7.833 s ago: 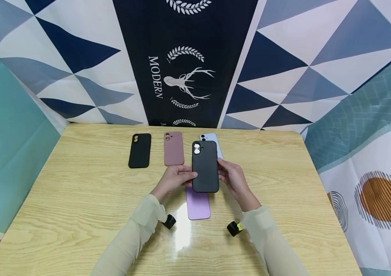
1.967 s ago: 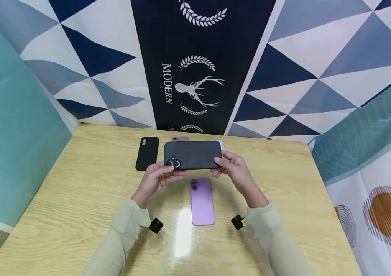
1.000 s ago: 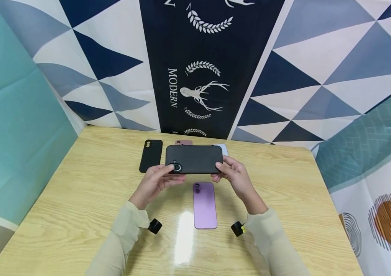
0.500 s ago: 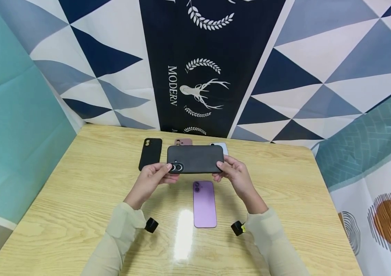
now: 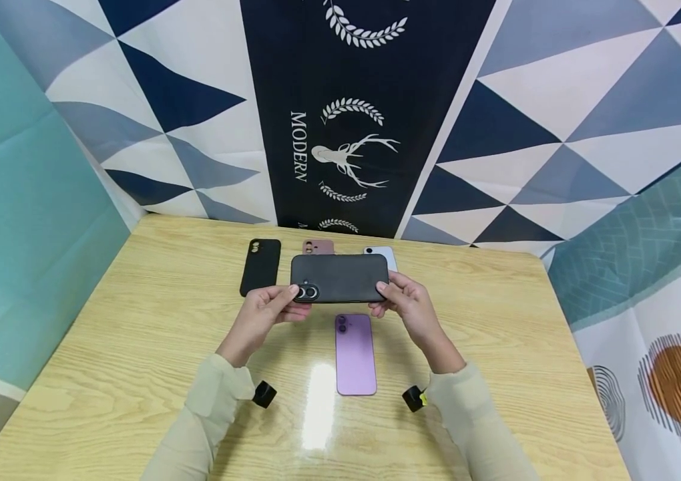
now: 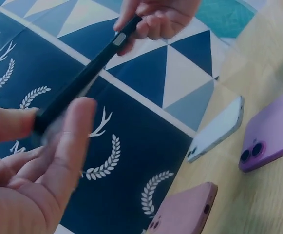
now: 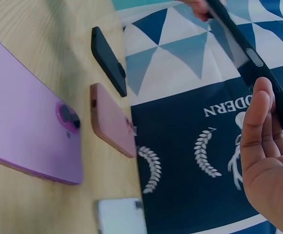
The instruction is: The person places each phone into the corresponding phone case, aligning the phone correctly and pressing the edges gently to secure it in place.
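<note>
A smartphone in a black phone case (image 5: pixel 340 277) is held up sideways above the table, its back with the two camera lenses facing the head camera. My left hand (image 5: pixel 262 317) pinches its left end, thumb beside the lenses and fingers beneath. At the other end my right hand (image 5: pixel 409 304) grips the lower corner, thumb on the back. Both wrist views show the phone edge-on, with the left hand (image 6: pixel 39 180) and the right hand (image 7: pixel 273 161) close by. Below it on the table lies a purple smartphone (image 5: pixel 356 354), back up.
At the table's (image 5: pixel 136 374) back lie a black phone case (image 5: pixel 260 266), a pink phone case (image 5: pixel 319 247) and a pale blue smartphone (image 5: pixel 381 254), the last two partly hidden by the held phone. A patterned cloth (image 5: pixel 340 80) hangs behind the table.
Earlier the cased phone was upright between both hands, over the purple phone; it has since been turned sideways. In the last second the hands and phone have hardly moved; the head view shifts slightly.
</note>
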`<state>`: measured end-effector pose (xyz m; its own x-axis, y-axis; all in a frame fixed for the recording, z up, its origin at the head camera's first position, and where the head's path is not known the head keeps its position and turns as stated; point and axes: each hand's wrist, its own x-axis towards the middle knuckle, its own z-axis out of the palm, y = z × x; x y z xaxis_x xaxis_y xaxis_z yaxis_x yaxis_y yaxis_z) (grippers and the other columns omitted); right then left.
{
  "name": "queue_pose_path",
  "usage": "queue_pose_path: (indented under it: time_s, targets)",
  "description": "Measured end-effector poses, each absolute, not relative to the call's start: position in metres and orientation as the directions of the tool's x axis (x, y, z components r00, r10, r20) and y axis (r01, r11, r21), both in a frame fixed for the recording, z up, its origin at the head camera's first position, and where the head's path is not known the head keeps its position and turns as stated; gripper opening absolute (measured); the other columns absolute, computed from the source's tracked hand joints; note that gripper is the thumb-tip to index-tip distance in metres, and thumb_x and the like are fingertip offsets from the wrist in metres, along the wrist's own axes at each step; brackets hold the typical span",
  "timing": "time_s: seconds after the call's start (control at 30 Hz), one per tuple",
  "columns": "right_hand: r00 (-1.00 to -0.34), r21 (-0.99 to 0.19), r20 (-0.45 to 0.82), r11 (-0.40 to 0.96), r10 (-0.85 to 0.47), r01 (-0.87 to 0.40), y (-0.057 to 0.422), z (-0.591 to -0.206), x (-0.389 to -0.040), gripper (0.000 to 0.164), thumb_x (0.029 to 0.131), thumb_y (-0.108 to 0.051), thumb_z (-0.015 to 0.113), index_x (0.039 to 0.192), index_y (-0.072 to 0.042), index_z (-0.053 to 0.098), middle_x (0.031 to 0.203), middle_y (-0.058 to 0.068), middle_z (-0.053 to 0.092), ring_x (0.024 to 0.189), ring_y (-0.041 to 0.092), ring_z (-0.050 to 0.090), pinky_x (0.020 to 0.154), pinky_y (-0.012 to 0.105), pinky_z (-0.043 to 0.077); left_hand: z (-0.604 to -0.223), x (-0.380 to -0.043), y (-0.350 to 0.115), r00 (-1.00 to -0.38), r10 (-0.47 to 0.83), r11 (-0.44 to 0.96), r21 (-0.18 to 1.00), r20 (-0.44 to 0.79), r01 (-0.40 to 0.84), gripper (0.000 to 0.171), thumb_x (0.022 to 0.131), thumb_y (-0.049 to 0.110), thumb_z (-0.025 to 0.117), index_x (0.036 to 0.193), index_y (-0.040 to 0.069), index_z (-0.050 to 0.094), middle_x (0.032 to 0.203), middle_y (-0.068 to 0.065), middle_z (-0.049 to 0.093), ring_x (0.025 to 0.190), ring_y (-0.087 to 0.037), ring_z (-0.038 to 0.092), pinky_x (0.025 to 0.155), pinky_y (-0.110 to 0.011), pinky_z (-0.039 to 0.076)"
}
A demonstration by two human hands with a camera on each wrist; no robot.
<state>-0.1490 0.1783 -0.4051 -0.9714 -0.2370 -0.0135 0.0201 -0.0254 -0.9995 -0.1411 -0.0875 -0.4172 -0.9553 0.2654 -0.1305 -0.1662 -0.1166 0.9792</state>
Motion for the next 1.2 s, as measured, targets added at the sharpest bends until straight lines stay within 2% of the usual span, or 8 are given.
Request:
queue_pose_path:
  time_s: [0.13,0.27,0.47,0.6,0.7,0.93,1.03,1.2]
  targets:
    - [-0.973,-0.999,-0.01,-0.044,-0.232,0.021,0.1783,-0.4083,-0.1491,0.035,0.097,-0.009,0.046,0.122,0.017,0.045,0.065,-0.006,0.067,0.058,0.005,0.062,0.058,0.021,0.053,-0.4132,-0.1407,-0.0863,-0.958,0.237,-0.114,0.975,-0.159,-0.19,0.037,0.09,0.022,0.063,0.111,-0.008,0.059,0.092,-0.017,0.072,0.081,-0.02,0.071,0.08,-0.036,0.058]
    - [-0.971,-0.998,0.003,-0.055,-0.238,0.011,0.1785,-0.4092,-0.1489,0.036,0.097,-0.01,0.047,0.121,0.017,0.045,0.065,-0.006,0.067,0.058,0.006,0.062,0.058,0.021,0.053,-0.4097,-0.1399,-0.085,-0.959,0.225,-0.112,0.973,-0.175,-0.203,0.035,0.086,0.018,0.068,0.109,-0.007,0.059,0.092,-0.013,0.072,0.08,-0.017,0.071,0.081,-0.035,0.057]
    - [-0.969,-0.997,0.006,-0.081,-0.248,0.015,0.1778,-0.4099,-0.149,0.036,0.097,-0.01,0.047,0.121,0.016,0.045,0.066,-0.005,0.068,0.058,0.006,0.063,0.057,0.02,0.053,-0.4083,-0.1384,-0.0845,-0.963,0.206,-0.152,0.967,-0.173,-0.207,0.033,0.087,0.011,0.066,0.111,-0.01,0.057,0.087,-0.007,0.072,0.075,-0.014,0.071,0.083,-0.034,0.056]
    - [-0.967,-0.996,0.02,-0.085,-0.255,0.001,0.1778,-0.4094,-0.1482,0.034,0.097,-0.009,0.047,0.12,0.016,0.045,0.066,-0.005,0.068,0.058,0.006,0.063,0.058,0.02,0.054,-0.4075,-0.138,-0.0856,-0.965,0.224,-0.177,0.968,-0.138,-0.179,0.034,0.088,0.006,0.064,0.114,-0.014,0.055,0.085,-0.002,0.072,0.077,-0.014,0.071,0.085,-0.038,0.056]
    - [-0.966,-0.995,0.034,-0.098,-0.255,-0.009,0.1785,-0.408,-0.1474,0.034,0.097,-0.009,0.047,0.121,0.015,0.044,0.066,-0.004,0.068,0.058,0.006,0.063,0.057,0.021,0.054,-0.4079,-0.1391,-0.086,-0.962,0.246,-0.19,0.968,-0.116,-0.165,0.034,0.088,0.005,0.063,0.114,-0.014,0.054,0.086,-0.003,0.072,0.077,-0.014,0.07,0.084,-0.039,0.055]
    - [-0.963,-0.987,0.038,-0.159,-0.266,0.004,0.1803,-0.4086,-0.1471,0.025,0.097,-0.008,0.046,0.117,0.007,0.049,0.066,-0.003,0.068,0.059,0.007,0.063,0.057,0.02,0.053,-0.408,-0.143,-0.0863,-0.953,0.285,-0.229,0.958,-0.102,-0.171,0.017,0.093,0.014,0.058,0.101,-0.001,0.06,0.083,0.001,0.071,0.076,-0.013,0.07,0.078,-0.03,0.058]
    - [-0.96,-0.985,0.056,-0.17,-0.275,-0.009,0.1806,-0.4098,-0.1471,0.024,0.097,-0.008,0.046,0.117,0.006,0.049,0.067,-0.003,0.068,0.059,0.007,0.063,0.058,0.02,0.053,-0.4084,-0.1447,-0.0861,-0.953,0.286,-0.24,0.956,-0.097,-0.169,0.019,0.095,0.019,0.056,0.101,0.002,0.061,0.083,0.001,0.07,0.074,-0.012,0.07,0.075,-0.027,0.058]
    - [-0.948,-0.982,0.072,-0.191,-0.31,-0.012,0.1802,-0.4113,-0.1464,0.032,0.097,-0.007,0.046,0.122,0.013,0.045,0.069,-0.003,0.069,0.06,0.007,0.064,0.06,0.021,0.054,-0.4107,-0.1479,-0.0846,-0.955,0.271,-0.184,0.967,-0.12,-0.174,0.03,0.095,0.02,0.056,0.106,-0.008,0.058,0.082,0.0,0.068,0.07,-0.01,0.068,0.075,-0.025,0.058]
